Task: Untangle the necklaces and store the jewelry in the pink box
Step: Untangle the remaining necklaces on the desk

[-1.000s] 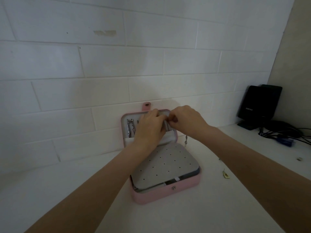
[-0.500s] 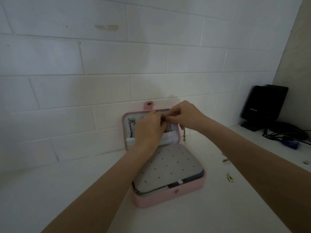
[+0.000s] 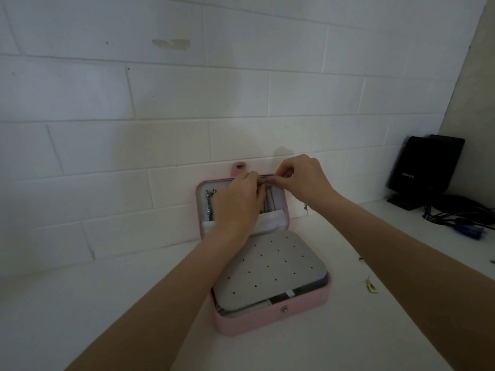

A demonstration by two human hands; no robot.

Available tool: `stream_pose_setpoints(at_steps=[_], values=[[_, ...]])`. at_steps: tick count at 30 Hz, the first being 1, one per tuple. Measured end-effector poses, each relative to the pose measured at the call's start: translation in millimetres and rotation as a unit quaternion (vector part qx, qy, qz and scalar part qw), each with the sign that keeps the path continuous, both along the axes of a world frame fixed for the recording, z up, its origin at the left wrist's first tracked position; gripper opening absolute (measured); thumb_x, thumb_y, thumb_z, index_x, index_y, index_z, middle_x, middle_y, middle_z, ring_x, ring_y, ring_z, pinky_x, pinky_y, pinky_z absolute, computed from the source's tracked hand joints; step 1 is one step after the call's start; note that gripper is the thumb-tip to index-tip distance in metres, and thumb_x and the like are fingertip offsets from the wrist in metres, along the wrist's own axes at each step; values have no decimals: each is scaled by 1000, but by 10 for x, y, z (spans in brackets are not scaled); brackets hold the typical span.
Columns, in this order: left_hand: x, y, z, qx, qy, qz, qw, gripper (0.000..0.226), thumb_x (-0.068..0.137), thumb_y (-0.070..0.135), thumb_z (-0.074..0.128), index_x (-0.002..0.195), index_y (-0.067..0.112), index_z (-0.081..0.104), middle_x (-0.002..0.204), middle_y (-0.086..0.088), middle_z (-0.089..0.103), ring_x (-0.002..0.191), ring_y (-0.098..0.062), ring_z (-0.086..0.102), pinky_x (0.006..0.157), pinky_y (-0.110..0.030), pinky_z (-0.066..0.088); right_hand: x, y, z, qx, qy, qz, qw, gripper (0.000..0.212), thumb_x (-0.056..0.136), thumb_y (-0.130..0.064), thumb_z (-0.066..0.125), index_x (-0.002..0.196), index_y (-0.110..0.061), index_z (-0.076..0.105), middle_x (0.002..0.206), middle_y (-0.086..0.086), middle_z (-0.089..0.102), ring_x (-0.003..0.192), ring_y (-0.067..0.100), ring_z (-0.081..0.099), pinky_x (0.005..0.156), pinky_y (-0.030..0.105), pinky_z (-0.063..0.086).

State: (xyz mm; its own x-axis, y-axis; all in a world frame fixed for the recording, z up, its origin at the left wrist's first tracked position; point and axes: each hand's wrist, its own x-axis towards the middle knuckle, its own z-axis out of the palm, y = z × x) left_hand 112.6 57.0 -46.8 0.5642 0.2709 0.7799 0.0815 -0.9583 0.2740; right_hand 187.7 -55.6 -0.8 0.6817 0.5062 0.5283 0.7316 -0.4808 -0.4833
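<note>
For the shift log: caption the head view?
Both hands pinch a necklace at the pink box lid's top edge.

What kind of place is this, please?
Probably a desk corner in a home or small office: a white table against a white brick wall, with a black Edifier speaker and loose cables at the right.

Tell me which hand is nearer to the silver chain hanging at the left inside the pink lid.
Left. The left hand lies just right of the silver chain, over the lid. The right hand pinches at the lid's upper right edge, farther away.
</note>
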Motion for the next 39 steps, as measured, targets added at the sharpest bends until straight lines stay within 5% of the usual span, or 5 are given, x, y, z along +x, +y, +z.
stream_pose_setpoints(at_steps=[5,13,30,33,39], values=[[59,52,-3,61,-20,14,998,28,84,27,48,70,8,62,68,-6,62,47,-28,56,38,-28,38,1,34,-22,6,13,-47,999,22,80,-33,72,71,-16,60,69,-6,54,70,13,53,62,26,41],[86,75,26,48,-6,-12,999,18,84,22,58,79,6,63,81,-9,64,60,-32,59,48,-40,49,2,30,-17,3,27,-74,997,24,78,-35,72,73,-15,61,78,2,61,75,21,59,69,35,50],[-108,54,-12,140,13,-28,990,27,75,20,50,72,14,76,59,-3,54,33,-23,47,36,-19,30,-50,-196,-24,-98,114,-15,989,19,79,-21,73,68,-13,60,63,-3,54,59,13,52,52,19,41],[-133,34,-2,130,33,-34,990,37,77,19,40,83,12,76,65,-7,59,38,-28,52,39,-25,38,-85,-319,-21,-141,163,-5,976,12,80,-14,71,79,-6,63,67,4,59,43,8,52,39,13,42],[-289,-47,11,66,123,-26,990,33,94,15,45,123,15,61,112,-9,58,88,-35,60,73,-37,47,-141,-468,48,-191,197,-24,961,19,79,-12,72,91,3,69,69,6,61,56,10,54,53,15,50]])
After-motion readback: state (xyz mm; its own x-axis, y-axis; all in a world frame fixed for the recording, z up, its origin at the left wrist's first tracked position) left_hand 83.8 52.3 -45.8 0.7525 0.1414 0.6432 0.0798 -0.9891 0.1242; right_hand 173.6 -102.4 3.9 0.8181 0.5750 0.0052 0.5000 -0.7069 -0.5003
